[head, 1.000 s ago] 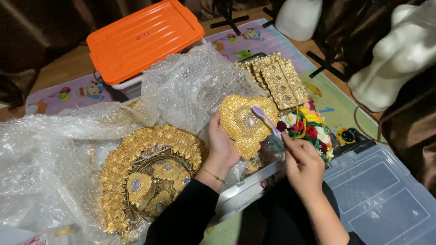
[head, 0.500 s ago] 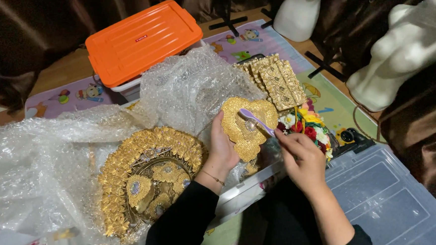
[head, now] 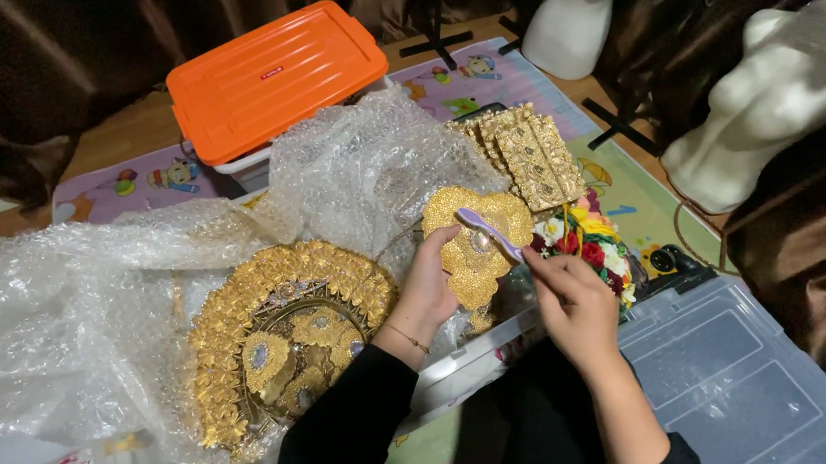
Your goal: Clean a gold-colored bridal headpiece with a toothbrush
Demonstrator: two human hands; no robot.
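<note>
Your left hand [head: 432, 287] grips the gold ornament [head: 475, 243] upright over the bubble wrap [head: 372, 168] while your right hand [head: 572, 299], fingers pinched on the lilac toothbrush [head: 488, 235], has slid its head further up across the ornament.

The toothbrush [head: 488, 234] has shifted: a second ago its head sat at the right edge of the gold ornament [head: 475, 245], near the flowers [head: 590, 237]; now it lies across the ornament's middle, head pointing to the upper left of the frame. The right hand [head: 572, 304] (gripping the handle) has moved up and left with it. The left hand [head: 430, 288] has tilted the ornament slightly, so more of its gold face shows.
</note>
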